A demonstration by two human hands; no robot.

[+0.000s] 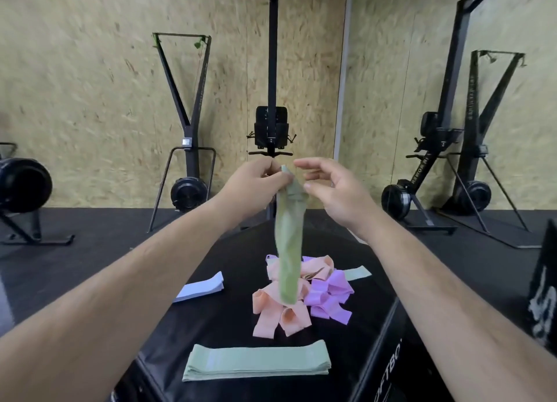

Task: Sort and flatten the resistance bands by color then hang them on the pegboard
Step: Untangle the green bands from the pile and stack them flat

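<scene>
Green band (290,239) pinched by left hand (256,185), right hand (330,189) spread, box (211,320) lettered "OFTBO"

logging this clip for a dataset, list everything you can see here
held band: one, green, hanging above the pile
green stack: one, flat, box front
blue stack: one, flat, box left
pink bands: several, tangled, box middle
purple bands: several, tangled, right of pink
loose green band: one, behind purple
box: one, black, under the bands
machines: several, black, by the wall
wall: tan chipboard, behind
left hand: grips held band's top
right hand: open, beside that top
</scene>
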